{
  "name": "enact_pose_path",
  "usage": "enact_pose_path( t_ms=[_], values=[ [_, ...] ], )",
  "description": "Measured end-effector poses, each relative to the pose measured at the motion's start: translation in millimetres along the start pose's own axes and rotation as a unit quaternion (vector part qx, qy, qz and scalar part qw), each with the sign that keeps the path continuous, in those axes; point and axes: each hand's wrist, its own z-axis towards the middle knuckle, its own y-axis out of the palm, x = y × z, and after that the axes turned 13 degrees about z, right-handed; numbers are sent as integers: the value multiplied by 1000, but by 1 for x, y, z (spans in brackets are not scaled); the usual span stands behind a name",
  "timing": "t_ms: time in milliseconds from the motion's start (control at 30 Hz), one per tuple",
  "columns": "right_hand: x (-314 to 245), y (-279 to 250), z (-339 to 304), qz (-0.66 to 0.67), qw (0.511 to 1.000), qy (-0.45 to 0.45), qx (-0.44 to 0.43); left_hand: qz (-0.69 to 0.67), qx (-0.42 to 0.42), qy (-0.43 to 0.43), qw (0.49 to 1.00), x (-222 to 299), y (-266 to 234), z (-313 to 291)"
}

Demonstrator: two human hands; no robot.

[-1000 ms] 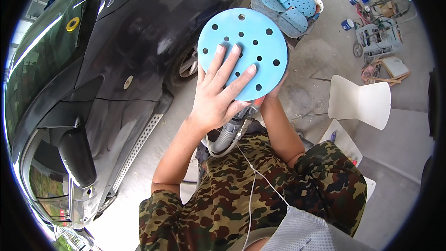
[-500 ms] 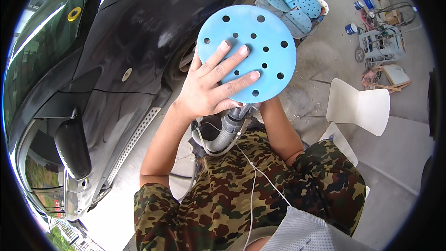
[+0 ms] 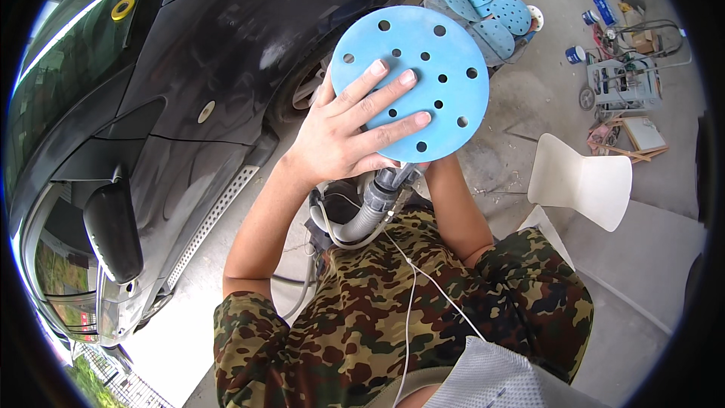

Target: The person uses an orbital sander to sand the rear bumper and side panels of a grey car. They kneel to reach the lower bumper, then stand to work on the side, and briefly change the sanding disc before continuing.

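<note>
- While the left hand [image 3: 343,136] lies flat with fingers spread on the blue sanding disc [image 3: 411,79], the disc faces up at chest height, round and pierced by many small holes.
- Right hand is hidden under the disc; its grip cannot be told.
- Grey sander hose [image 3: 370,211] hangs below.
- Black car [image 3: 189,68] stands left; spare blue discs [image 3: 487,4] lie beyond.

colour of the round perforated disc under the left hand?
Light blue round sanding disc with dark holes; head view.

Sanding disc [image 3: 423,68] under left hand [image 3: 347,132], car [image 3: 189,83] left, chair [image 3: 581,181] right, disc basket [image 3: 483,4] behind.
</note>
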Motion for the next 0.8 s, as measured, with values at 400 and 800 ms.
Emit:
enact_pose_path(
  t_ms=[400, 800],
  values=[
    [3, -3, 6, -1, 1000, 10, 4, 10, -25, 16, 999, -10, -2, 5],
    [9, 3, 1, -17, 1000, 4, -4, -62, -19, 21, 998, -12, -3, 7]
  ],
)
